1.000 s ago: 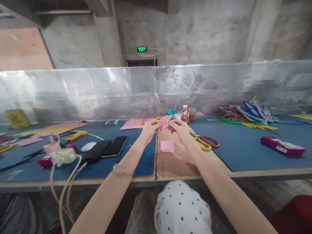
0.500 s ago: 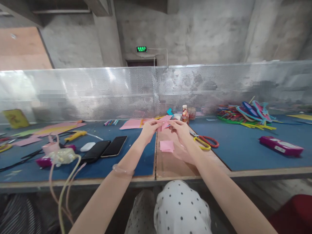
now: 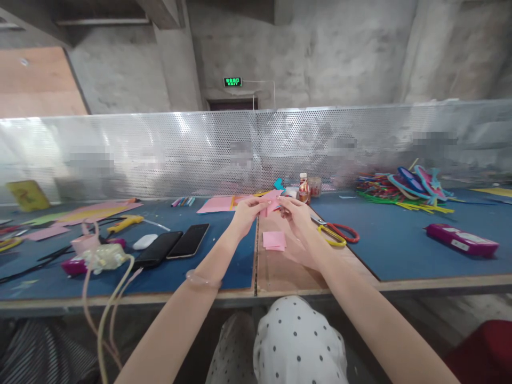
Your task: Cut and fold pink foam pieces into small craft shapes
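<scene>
Between my two hands, above the wooden middle strip of the table, is a small piece of pink paper (image 3: 274,194). My left hand (image 3: 248,214) pinches its left side between thumb and fingers. At its right side, my right hand (image 3: 296,212) has thumb and fingertips closed on the paper too. Below them, a small stack of pink paper squares (image 3: 274,240) lies on the brown board. Scissors with one yellow and one red handle (image 3: 340,233) lie just right of my right hand.
Left are two black phones (image 3: 188,241), a white case (image 3: 144,241), a yellow glue gun (image 3: 125,223) and cables. Pink sheets (image 3: 216,205), markers (image 3: 183,201) and a bottle (image 3: 303,188) stand or lie behind. Right are pipe cleaners (image 3: 376,186) and a purple packet (image 3: 461,239). A perforated metal screen (image 3: 160,154) borders the back.
Both hands stay almost in place around the pink paper. My right fingertips have shifted very slightly to the right; the things on the table have not moved.
</scene>
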Tool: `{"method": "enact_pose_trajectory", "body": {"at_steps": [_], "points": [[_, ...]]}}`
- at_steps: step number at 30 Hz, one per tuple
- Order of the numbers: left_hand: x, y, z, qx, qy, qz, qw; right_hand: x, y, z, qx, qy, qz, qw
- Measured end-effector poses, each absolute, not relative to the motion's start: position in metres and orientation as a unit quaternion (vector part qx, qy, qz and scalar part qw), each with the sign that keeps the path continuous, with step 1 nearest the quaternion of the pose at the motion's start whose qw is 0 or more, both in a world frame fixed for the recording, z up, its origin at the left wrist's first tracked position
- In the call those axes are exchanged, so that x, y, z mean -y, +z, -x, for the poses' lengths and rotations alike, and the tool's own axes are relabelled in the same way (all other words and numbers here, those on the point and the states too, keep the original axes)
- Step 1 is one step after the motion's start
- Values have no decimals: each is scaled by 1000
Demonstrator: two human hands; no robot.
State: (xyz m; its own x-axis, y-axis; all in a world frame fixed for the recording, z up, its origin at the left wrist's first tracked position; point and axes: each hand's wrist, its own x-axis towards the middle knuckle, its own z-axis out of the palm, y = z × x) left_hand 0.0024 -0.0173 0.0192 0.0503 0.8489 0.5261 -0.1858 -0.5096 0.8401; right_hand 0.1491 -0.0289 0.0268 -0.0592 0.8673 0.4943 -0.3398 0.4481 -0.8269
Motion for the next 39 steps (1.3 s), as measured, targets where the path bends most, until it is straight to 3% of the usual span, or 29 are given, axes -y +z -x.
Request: {"method": "enact_pose_trajectory", "body": {"at_steps": [19, 28, 39], "points": [[15, 17, -4, -267, 636, -581, 432, 33, 27, -143, 508, 504, 225, 662], [22, 25, -2, -257, 677, -546, 422, 0, 23, -171, 353, 525, 221, 742], [17, 20, -1, -290, 659, -580, 381, 22, 24, -154, 556, 499, 225, 626]]}}
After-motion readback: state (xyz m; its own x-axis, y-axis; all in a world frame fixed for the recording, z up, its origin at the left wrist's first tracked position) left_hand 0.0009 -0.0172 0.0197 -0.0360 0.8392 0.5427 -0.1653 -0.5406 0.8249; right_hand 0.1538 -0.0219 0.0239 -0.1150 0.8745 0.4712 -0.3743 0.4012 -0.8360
